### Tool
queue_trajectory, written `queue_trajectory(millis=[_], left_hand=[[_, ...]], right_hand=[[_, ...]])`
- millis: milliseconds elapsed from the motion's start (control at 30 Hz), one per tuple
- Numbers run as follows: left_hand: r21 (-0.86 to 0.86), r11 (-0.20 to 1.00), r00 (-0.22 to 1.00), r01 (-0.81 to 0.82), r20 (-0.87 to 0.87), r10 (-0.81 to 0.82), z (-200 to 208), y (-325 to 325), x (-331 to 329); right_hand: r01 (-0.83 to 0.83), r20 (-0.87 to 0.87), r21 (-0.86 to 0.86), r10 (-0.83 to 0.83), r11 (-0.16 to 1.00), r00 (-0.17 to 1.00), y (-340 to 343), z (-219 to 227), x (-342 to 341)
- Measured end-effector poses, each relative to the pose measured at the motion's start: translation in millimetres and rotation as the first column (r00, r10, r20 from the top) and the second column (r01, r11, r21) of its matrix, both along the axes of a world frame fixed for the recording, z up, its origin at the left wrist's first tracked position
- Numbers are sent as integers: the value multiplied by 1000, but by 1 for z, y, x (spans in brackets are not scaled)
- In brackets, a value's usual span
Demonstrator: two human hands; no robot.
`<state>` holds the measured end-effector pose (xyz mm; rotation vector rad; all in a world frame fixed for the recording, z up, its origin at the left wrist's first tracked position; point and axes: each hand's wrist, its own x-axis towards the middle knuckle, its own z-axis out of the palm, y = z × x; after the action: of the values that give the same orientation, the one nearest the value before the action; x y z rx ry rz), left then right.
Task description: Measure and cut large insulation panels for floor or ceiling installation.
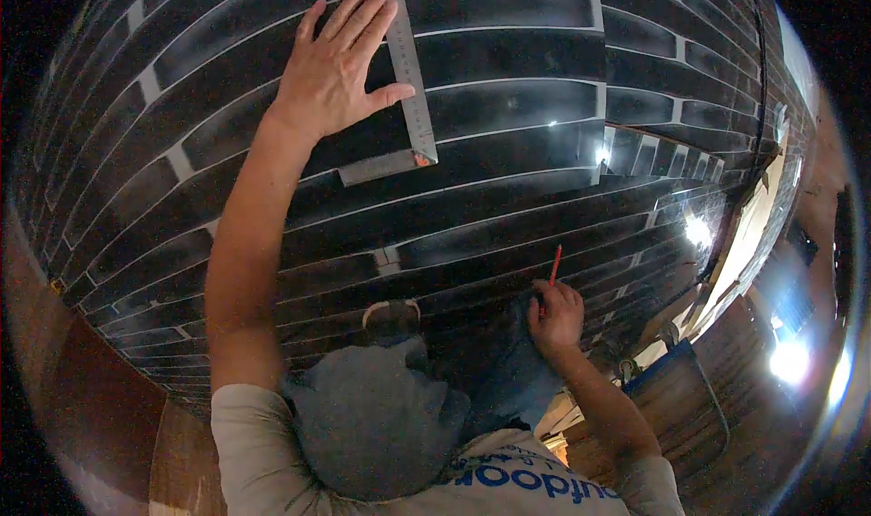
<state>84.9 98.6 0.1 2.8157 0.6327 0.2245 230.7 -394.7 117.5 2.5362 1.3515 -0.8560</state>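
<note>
A: Starting with the left hand (331,76). Grasping or released?

B: Released. Laid open, palm down, over the dark tiled surface (508,99); thumb stretched out sideways from the fingers. Touching the metal square (419,126) with thumb and nearest fingertips, without closing round it. Pressing hard or lightly: cannot tell.

A: Noted. Position of the metal square?

B: Flat on the dark tiled surface, just to the right of the left hand. Long arm running up and out of view at the top edge; short arm running leftward from the corner, below the palm. Marked with fine graduations along the long arm, and with an orange-red patch at the corner.

A: Next, the right hand (558,321). State?

B: Curled, grasping a red pencil (554,267). Lower and farther right than the left hand, well apart from the metal square. Pencil pointing away from the body, toward the top of view. Touching the tiles at the tip or held just above: cannot tell.

A: Anything around to log?

B: Between the forearms, a pale-rimmed shoe (392,316), with grey-blue cloth (376,416) just below it. Nearest the lower edge, a light T-shirt (494,480) with dark blue lettering. On the right, a pale strip (739,244) along the edge of the tiles. Beyond that, a bright light (789,360); glare on the tiles nearby.
</note>
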Motion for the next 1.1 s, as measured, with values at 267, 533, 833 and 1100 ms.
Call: queue_trajectory(millis=[267,533,833,1100], left_hand=[[-1,1000,1000,0,11,0,-1,0,-2],[-4,1000,1000,2,28,-2,0,0,0],[-19,1000,1000,5,14,-5,2,1,0],[-30,1000,1000,0,8,0,2,1,-1]], right_hand=[[73,-105,-46,-77,996,992,15,11,1],[68,-89,-20,-70,997,994,9,8,2],[133,-137,-2,-132,991,982,-2,5,3],[75,-67,161,-65,984,996,1,6,-1]])
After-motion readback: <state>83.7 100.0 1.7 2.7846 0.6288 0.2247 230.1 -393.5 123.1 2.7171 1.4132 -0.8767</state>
